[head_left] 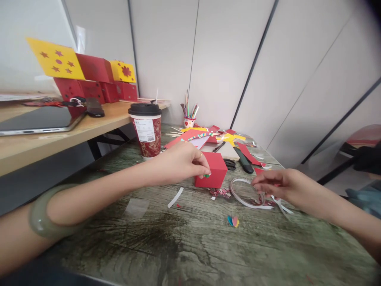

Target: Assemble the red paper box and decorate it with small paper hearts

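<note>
My left hand (193, 161) is closed in a pinch on a small green piece (206, 175), mostly hidden by the fingertips. It hovers in front of a red paper box (216, 169), covering its left part. To the right, my right hand (272, 184) has its fingers curled at the right rim of a thin roll of white tape (238, 198). A loose tape end trails from the roll along the tabletop. Nearer to me lie small heart-shaped paper pieces (233, 221) in blue, pink and yellow.
A lidded paper cup (145, 131) stands at the left, below a wooden shelf (116, 119) bearing red and yellow boxes (98, 69) and a tablet (44, 119). Behind are scissors (230, 164), a dark green cutter (244, 161), paper scraps and a brush pot (189, 122). A white strip (175, 197) lies in front.
</note>
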Motion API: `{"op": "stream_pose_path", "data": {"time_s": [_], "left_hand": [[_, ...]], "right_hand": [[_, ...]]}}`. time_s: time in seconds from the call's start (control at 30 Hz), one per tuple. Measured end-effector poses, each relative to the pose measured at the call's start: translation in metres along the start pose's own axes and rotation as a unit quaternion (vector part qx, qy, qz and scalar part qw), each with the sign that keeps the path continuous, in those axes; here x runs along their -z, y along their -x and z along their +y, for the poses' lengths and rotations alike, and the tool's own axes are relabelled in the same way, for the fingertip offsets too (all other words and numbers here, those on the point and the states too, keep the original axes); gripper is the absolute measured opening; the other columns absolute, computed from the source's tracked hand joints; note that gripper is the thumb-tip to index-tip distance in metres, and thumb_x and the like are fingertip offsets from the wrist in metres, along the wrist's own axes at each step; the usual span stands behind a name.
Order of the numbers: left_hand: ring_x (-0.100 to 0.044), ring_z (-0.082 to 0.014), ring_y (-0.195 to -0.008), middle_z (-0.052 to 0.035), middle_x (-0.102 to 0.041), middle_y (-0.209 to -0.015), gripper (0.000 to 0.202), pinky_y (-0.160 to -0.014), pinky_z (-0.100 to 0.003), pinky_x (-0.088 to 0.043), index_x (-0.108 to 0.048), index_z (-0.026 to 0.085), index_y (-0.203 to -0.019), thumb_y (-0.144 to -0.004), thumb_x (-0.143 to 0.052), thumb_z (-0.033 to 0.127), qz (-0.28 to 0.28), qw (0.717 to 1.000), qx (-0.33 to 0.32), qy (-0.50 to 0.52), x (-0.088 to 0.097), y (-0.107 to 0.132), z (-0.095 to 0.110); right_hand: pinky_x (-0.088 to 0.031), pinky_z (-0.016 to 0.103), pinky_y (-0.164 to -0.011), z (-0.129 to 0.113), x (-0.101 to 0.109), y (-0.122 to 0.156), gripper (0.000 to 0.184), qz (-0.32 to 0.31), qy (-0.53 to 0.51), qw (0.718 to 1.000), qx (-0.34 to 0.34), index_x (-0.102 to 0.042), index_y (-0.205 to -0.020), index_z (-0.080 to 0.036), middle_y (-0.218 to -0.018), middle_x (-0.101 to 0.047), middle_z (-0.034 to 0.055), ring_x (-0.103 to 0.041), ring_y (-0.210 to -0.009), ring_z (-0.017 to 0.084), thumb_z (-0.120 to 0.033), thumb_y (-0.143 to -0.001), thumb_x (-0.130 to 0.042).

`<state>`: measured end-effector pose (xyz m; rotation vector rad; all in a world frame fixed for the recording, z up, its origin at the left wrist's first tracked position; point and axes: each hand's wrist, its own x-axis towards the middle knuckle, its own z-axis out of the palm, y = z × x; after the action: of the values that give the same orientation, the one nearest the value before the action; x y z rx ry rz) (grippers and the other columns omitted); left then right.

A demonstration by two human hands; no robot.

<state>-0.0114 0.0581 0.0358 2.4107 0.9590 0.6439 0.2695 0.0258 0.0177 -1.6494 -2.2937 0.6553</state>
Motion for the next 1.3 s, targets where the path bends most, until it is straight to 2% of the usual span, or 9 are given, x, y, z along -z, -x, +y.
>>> {"op": "stream_pose_path", "data": {"time_s": [0.23,0.37,0.5,0.6,0.7,0.87,1.03,1.13,1.3], "left_hand": [[-0.057,-0.0108,-0.056,-0.0003,-0.069,-0.066,0.018,-0.049,-0.019,-0.035,-0.070,0.018,-0.069,-0.073,-0.052,0.018,-0.032,0.998,-0.031,-0.049,-0.016,0.004,0.003],[-0.052,-0.0087,-0.048,0.0002,-0.064,-0.056,0.023,-0.045,-0.018,-0.032,-0.069,0.016,-0.064,-0.075,-0.050,0.023,-0.061,0.997,-0.026,-0.040,-0.023,0.002,0.010],[-0.053,-0.0091,-0.051,-0.0021,-0.066,-0.065,0.023,-0.045,-0.018,-0.036,-0.068,0.014,-0.066,-0.075,-0.049,0.023,-0.101,0.992,0.006,0.082,-0.038,-0.004,0.008],[-0.057,-0.0099,-0.055,-0.0077,-0.068,-0.087,0.030,-0.048,-0.020,-0.044,-0.064,0.014,-0.098,-0.072,-0.052,0.023,-0.137,0.963,0.060,0.225,-0.052,-0.012,0.006],[-0.056,-0.0097,-0.055,-0.0102,-0.066,-0.093,0.042,-0.047,-0.021,-0.045,-0.056,0.014,-0.111,-0.070,-0.055,0.023,-0.099,0.952,0.049,0.287,-0.061,-0.021,0.008],[-0.050,-0.0095,-0.045,0.0006,-0.060,-0.057,0.039,-0.041,-0.019,-0.038,-0.058,0.020,-0.109,-0.070,-0.058,0.025,-0.009,0.975,-0.003,0.221,-0.064,-0.030,0.016],[-0.055,-0.0104,-0.053,-0.0004,-0.058,-0.068,0.034,-0.046,-0.021,-0.044,-0.059,0.021,-0.103,-0.069,-0.060,0.025,0.088,0.970,-0.044,0.221,-0.067,-0.037,0.021],[-0.055,-0.0102,-0.054,-0.0013,-0.057,-0.074,0.033,-0.046,-0.021,-0.045,-0.056,0.019,-0.099,-0.068,-0.063,0.027,0.140,0.960,-0.021,0.241,-0.068,-0.038,0.026],[-0.053,-0.0094,-0.054,-0.0007,-0.058,-0.071,0.018,-0.044,-0.021,-0.043,-0.057,0.017,-0.083,-0.072,-0.059,0.030,0.136,0.961,-0.023,0.241,-0.065,-0.037,0.034]], "right_hand": [[-0.046,0.029,-0.061,0.005,-0.022,0.005,0.013,-0.028,0.122,0.989,0.082,-0.059,-0.080,-0.022,-0.078,-0.061,0.0011,-0.056,-0.069,0.016,-0.033,-0.078,-0.052],[-0.043,0.028,-0.060,0.000,-0.031,0.006,0.013,0.020,0.117,0.990,0.079,-0.053,-0.077,-0.021,-0.076,-0.057,0.0012,-0.054,-0.067,0.015,-0.028,-0.083,-0.043],[-0.042,0.027,-0.060,-0.006,-0.032,0.010,0.013,0.109,0.064,0.990,0.064,-0.048,-0.078,-0.021,-0.074,-0.055,0.0001,-0.052,-0.065,0.013,-0.029,-0.085,-0.042],[-0.044,0.025,-0.059,-0.012,-0.030,0.013,0.012,0.152,-0.048,0.985,0.063,-0.049,-0.081,-0.022,-0.078,-0.056,0.0004,-0.053,-0.070,0.013,-0.033,-0.084,-0.045],[-0.047,0.023,-0.057,-0.017,-0.027,0.013,0.016,0.179,-0.186,0.965,0.040,-0.052,-0.081,-0.021,-0.076,-0.057,0.0005,-0.056,-0.071,0.013,-0.037,-0.081,-0.049],[-0.051,0.030,-0.080,-0.022,-0.018,0.005,0.018,0.198,-0.437,0.877,0.041,-0.060,-0.088,-0.019,-0.093,-0.064,0.0053,-0.062,-0.087,0.016,-0.033,-0.080,-0.053],[-0.052,0.027,-0.082,-0.029,-0.013,-0.004,0.015,0.229,-0.543,0.806,0.049,-0.062,-0.091,-0.019,-0.102,-0.065,0.0061,-0.062,-0.093,0.015,-0.025,-0.080,-0.054],[-0.052,0.027,-0.082,-0.036,-0.014,-0.005,0.014,0.262,-0.550,0.791,0.064,-0.062,-0.090,-0.019,-0.100,-0.065,0.0043,-0.062,-0.093,0.015,-0.024,-0.079,-0.054],[-0.051,0.030,-0.080,-0.049,-0.015,0.000,0.011,0.292,-0.503,0.807,0.104,-0.063,-0.082,-0.022,-0.090,-0.065,0.0016,-0.061,-0.091,0.016,-0.025,-0.079,-0.053]]}}
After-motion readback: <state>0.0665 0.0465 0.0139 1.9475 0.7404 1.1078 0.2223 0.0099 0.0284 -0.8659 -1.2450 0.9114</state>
